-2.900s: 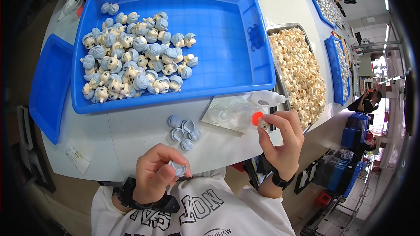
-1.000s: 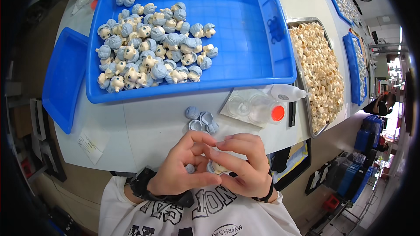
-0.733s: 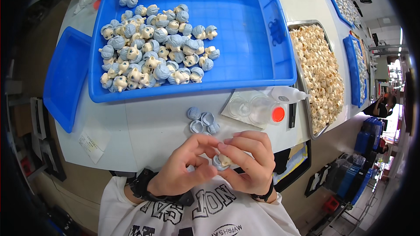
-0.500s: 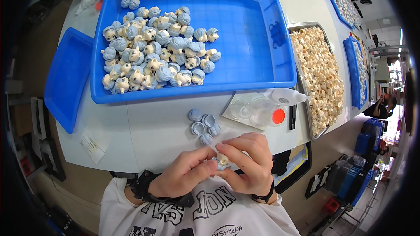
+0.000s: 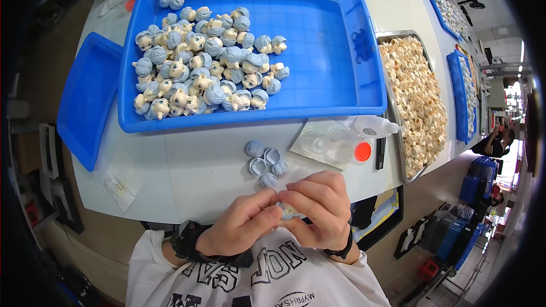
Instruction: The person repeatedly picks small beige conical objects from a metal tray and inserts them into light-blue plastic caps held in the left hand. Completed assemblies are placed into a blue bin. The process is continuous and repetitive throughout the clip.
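- Left hand (image 5: 240, 224): thumb and forefinger pinching a small doll head (image 5: 288, 211) (mostly hidden), by the table's (image 5: 199, 176) near edge.
- Right hand (image 5: 319, 210): fingers curled, pinching its right side.
- Blue caps (image 5: 258, 165): farther, slightly left.

Glossy plas. tub (image 5: 318, 74), matt grooved caps (image 5: 254, 148), shiny met. tray (image 5: 395, 33)

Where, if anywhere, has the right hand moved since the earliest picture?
Yes: the right hand has moved left and downward in view, judged against the red-capped bottle.

The left hand (image 5: 242, 224) and right hand (image 5: 319, 210) meet, fingers (image 5: 311, 192) curled in a pinch, forearms angled inward.
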Demonstrator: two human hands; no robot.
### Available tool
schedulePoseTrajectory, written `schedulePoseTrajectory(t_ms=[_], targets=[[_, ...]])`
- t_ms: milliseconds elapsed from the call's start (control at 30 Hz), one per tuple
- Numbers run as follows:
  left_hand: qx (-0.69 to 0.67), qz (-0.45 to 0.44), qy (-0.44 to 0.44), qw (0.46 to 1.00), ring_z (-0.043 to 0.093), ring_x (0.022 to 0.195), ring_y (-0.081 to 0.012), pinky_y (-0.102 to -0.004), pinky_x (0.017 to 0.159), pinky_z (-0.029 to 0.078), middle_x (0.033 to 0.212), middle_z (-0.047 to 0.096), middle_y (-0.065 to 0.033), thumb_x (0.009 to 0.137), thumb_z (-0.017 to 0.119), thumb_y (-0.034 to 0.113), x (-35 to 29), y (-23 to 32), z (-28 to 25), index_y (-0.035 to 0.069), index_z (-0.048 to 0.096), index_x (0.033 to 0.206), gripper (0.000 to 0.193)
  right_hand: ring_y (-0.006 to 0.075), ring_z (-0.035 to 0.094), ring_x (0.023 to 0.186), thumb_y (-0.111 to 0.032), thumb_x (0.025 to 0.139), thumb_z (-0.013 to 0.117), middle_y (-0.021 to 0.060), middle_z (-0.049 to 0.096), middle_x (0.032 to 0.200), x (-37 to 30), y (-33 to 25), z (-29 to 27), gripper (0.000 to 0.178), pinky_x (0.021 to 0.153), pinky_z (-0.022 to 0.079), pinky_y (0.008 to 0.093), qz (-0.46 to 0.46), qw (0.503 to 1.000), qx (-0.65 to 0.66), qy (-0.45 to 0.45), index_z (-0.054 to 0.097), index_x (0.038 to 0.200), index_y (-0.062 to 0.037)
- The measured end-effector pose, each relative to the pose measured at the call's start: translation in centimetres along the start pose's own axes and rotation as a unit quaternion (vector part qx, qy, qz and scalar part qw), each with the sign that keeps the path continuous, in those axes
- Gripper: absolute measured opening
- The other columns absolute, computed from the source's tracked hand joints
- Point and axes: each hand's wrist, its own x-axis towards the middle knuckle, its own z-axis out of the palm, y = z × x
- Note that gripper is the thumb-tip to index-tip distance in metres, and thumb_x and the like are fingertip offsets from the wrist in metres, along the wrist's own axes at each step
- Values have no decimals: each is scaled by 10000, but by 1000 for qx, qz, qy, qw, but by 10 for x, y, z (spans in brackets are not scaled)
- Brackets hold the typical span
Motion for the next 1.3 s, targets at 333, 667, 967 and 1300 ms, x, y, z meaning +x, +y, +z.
schedulePoseTrajectory(t_ms=[333, 667, 967, 1300], targets=[[78, 35, -46, 995, 407, 675, -49, -202, 575, 366, 769, 456, -5, 897, 523, 276, -2, 0, -5, 0, 476, 991, 295, 150, 535, 637, -203, 581, 710, 46, 617, 872, 0, -6, -5, 353, 743, 421, 348, -38, 999, 26, -15, 646, 886, -38], [-89, 112, 77, 987, 349, 378, -78, -208, 314, 246, 682, 498, -44, 828, 459, 607, -24, 28, -38, 27, 426, 1073, 630, 321, 587, 832, -212, 645, 756, 242, 534, 1124, -11, -12, -25, 564, 705, 470, 379, 1, 983, 177, 52, 564, 1146, -39], [-258, 75, 51, 962, 488, 735, -163, -249, 559, 420, 961, 451, -98, 683, 565, -6, -14, 36, -17, 25, 390, 1125, 476, 262, 596, 780, -157, 695, 714, 157, 613, 799, -16, 24, -132, 355, 696, 462, 345, 100, 910, -227, 331, 607, 980, 25], [-72, -33, -37, 996, 385, 491, -47, -177, 444, 315, 739, 577, -99, 884, 455, 41, -18, 25, -19, -27, 521, 954, 118, 275, 559, 845, -188, 662, 704, 88, 597, 838, 16, 156, -199, 233, 713, 450, 381, 300, 796, -522, -67, 598, 826, -62]])
